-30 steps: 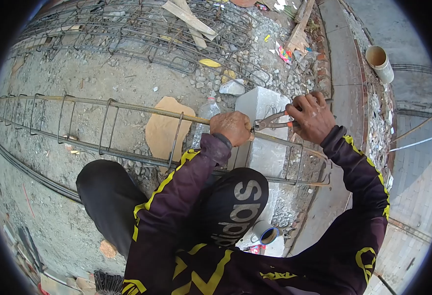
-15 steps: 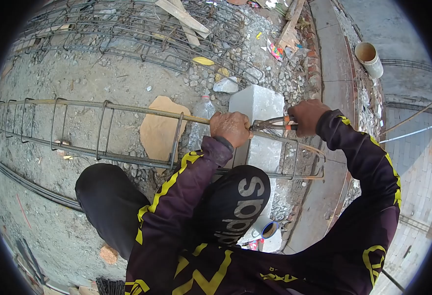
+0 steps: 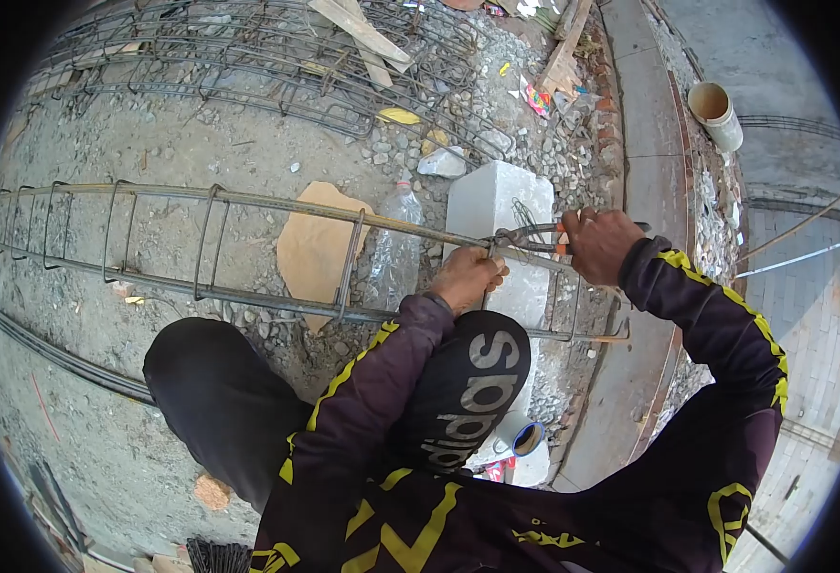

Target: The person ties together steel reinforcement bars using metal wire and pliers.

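Observation:
A long rebar cage [image 3: 286, 202], with square stirrups along its bars, lies across in front of me. My left hand [image 3: 467, 279] is closed on a stirrup just below the upper bar, its fingers pinched together. In my right hand [image 3: 603, 246] is a pair of pincers [image 3: 531, 232] with orange on the handles. Their jaws meet the upper bar beside the stirrup, above my left fingers. Any wire in the jaws is too small to make out. Under this end of the cage stands a pale block [image 3: 477, 202], with a loose tangle of thin wire [image 3: 534, 215] on it.
Left of the block lie a clear plastic bottle [image 3: 397, 239] and a flat brown piece [image 3: 315, 244]. More rebar cages [image 3: 219, 72] and wooden planks [image 3: 362, 33] are heaped beyond. A mug [image 3: 525, 437] stands near my knee; a bucket [image 3: 714, 107] lies right of the concrete edge [image 3: 651, 124].
My left hand has come off the upper bar and moved down and right to the stirrup. The pincers have shifted slightly, staying at the bar. My right hand has turned and lowered a little.

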Demonstrator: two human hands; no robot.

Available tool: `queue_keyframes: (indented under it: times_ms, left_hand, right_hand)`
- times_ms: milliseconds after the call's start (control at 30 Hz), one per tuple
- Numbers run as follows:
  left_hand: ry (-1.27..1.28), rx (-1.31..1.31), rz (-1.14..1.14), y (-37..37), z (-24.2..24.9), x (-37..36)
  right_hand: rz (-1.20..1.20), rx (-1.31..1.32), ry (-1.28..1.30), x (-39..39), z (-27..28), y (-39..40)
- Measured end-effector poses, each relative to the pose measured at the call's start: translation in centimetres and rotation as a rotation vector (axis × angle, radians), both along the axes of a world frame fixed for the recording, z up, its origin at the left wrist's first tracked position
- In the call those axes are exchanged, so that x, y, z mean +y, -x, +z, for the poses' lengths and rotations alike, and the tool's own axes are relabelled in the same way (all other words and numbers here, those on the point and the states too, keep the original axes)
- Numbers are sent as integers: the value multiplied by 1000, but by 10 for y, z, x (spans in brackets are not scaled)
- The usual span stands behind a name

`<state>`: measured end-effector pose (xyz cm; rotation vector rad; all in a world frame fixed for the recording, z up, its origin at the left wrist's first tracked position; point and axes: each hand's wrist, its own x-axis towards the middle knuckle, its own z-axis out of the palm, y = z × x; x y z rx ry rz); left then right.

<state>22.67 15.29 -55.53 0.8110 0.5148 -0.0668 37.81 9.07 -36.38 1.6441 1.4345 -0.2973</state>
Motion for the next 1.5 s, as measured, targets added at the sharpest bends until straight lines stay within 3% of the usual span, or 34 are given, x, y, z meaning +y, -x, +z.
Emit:
queue_keyframes:
  times_ms: [100, 233, 333, 433, 733, 1067, 1167, 1333, 1400, 1500]
  left_hand:
    - [115, 26, -27, 0, -3, 1]
    - [166, 39, -27, 5, -1, 9]
    - [-21, 119, 247, 2, -15, 3]
    - [19, 43, 282, -2, -20, 4]
    - [250, 14, 298, -7, -14, -3]
    - [149, 0, 287, -10, -21, -11]
    - [144, -6, 230, -7, -19, -6]
    - [184, 8, 314, -7, -20, -10]
    - [130, 1, 335, -8, -24, -11]
    - [79, -3, 334, -13, -35, -17]
  right_hand:
    - [-187, -65, -125, -15, -6, 29]
    - [-208, -230, -113, -19, -15, 64]
    - [-224, -366, -148, -21, -24, 89]
    - [-267, -375, -233, -20, -23, 102]
    - [-232, -522, -326, -39, -42, 113]
    - [-333, -592, -422, -44, -56, 128]
    - [-437, -480, -440, -49, -54, 123]
    - [-754, -64, -90, -7, 2, 69]
    - [-412, -135, -78, 11, 18, 52]
    - [-125, -143, -110, 23, 21, 36]
